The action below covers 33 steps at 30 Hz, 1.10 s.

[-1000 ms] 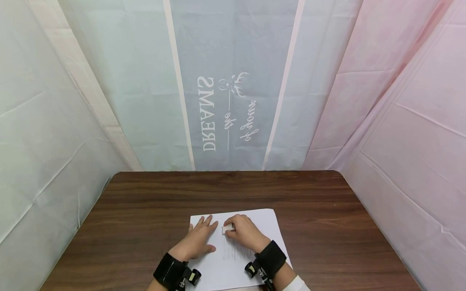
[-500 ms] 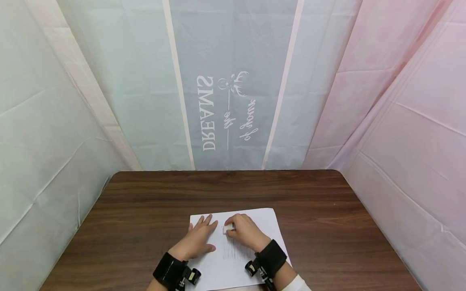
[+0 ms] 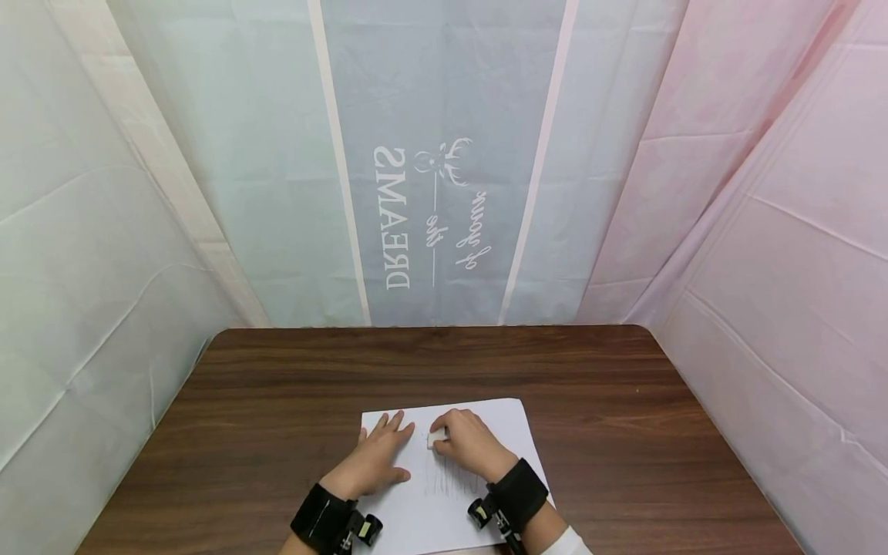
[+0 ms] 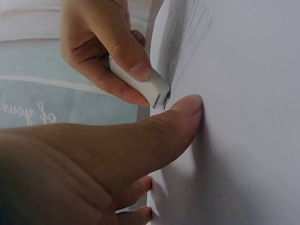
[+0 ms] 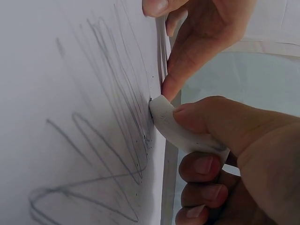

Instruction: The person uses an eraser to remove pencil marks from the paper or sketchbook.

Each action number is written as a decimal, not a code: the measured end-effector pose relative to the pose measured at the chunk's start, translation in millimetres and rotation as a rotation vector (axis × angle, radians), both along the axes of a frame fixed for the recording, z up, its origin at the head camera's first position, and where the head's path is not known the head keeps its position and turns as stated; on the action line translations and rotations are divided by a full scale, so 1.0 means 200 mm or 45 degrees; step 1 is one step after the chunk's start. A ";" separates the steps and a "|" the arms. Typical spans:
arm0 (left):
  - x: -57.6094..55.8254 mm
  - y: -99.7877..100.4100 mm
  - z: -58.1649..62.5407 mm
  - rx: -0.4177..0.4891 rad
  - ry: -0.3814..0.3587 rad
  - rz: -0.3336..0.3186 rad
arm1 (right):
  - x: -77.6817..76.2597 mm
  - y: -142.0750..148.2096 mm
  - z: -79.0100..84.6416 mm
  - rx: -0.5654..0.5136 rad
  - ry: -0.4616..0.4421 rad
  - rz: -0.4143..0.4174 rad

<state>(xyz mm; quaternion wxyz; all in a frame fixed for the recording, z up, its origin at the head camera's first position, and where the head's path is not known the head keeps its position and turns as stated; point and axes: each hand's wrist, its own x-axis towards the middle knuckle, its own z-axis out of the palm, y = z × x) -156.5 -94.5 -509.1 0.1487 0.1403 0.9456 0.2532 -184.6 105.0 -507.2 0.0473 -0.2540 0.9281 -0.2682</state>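
The right hand pinches a white eraser against the scribbled paper; the left hand rests outspread there, just beside the eraser.

Recorded the paper as white, matt and smooth, with grey, graphite-like strokes across it. Noted the white block as matt and rubbery in look, smooth along its side, dark-smudged at the tip. Found the table top in brown wood grain, streaked, with a faint sheen. Graded the backdrop and side hangings as matt cloth, lightly creased. Logged the wristbands as black and fabric-like, the small cameras as hard black plastic. Listed the sleeve as plain white cloth.
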 end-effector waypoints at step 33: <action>0.00 0.01 0.00 0.008 -0.009 0.022 | 0.01 0.02 0.02 0.030 -0.012 -0.046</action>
